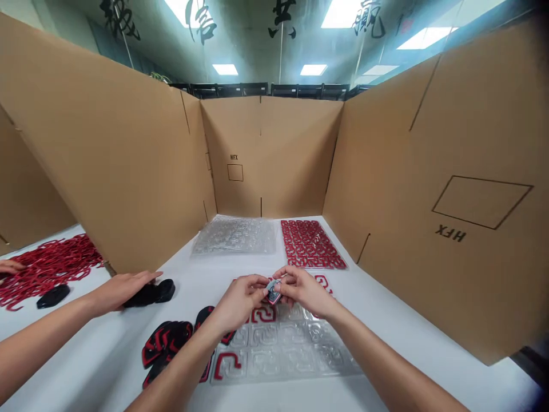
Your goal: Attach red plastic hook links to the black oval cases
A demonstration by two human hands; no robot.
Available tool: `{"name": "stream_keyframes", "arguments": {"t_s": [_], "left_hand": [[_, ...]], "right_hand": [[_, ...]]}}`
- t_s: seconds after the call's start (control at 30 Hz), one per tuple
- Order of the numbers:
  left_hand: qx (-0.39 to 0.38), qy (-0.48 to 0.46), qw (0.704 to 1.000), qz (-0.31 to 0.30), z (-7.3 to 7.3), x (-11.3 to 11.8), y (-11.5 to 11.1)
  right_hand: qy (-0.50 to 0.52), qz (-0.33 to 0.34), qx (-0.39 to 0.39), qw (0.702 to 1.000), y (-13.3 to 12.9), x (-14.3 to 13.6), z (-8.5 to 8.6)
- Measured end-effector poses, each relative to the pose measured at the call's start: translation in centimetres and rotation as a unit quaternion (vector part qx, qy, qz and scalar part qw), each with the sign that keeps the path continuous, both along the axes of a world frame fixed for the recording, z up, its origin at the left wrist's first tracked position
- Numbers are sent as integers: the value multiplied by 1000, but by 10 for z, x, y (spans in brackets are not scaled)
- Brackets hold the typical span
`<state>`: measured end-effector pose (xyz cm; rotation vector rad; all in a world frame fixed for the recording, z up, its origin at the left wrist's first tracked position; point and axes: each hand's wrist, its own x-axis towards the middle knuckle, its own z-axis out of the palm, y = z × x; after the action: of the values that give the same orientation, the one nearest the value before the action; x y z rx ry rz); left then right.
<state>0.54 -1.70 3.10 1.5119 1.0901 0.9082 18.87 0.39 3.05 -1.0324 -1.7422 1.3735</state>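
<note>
Both my left hand [243,302] and my right hand [300,289] are closed on a small grey and black piece with a red edge [273,293], held between their fingertips. Below them lies a clear plastic tray [295,360] with moulded compartments. Red curved pieces sit in some of its compartments, one [227,364] at the near left corner and others in the rows under my hands. Black and red pieces [165,343] are heaped left of the tray, partly hidden by my left forearm.
At the back stand stacked clear trays [235,236] and a tray filled with red pieces [313,245]. Cardboard walls [274,154] enclose the table. Another person's hand [122,290] rests on black pieces [165,290] at left; red strips [55,266] lie beyond, beside another hand [11,266].
</note>
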Motion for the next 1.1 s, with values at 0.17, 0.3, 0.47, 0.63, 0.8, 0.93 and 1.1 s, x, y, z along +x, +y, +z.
{"name": "stream_keyframes", "arguments": {"t_s": [0.17, 0.3, 0.47, 0.63, 0.8, 0.93, 1.1], "left_hand": [[42, 105, 993, -17, 22, -20, 22], [167, 370, 914, 15, 11, -49, -3], [185, 488, 848, 96, -46, -56, -42], [201, 509, 813, 200, -78, -66, -48], [203, 523, 810, 172, -69, -77, -48], [196, 527, 813, 152, -62, -84, -44], [192, 529, 814, 143, -75, -99, -35]], "right_hand": [[-5, -48, 35, 998, 17, 18, -9], [-86, -100, 116, 984, 10, 15, -29], [-167, -72, 127, 975, -5, 3, -42], [-183, -69, 95, 976, -4, -6, -57], [-142, -69, 57, 986, 1, -2, -61], [-133, -72, 40, 988, 3, 5, -58], [-118, -86, 32, 989, 6, 11, -57]]}}
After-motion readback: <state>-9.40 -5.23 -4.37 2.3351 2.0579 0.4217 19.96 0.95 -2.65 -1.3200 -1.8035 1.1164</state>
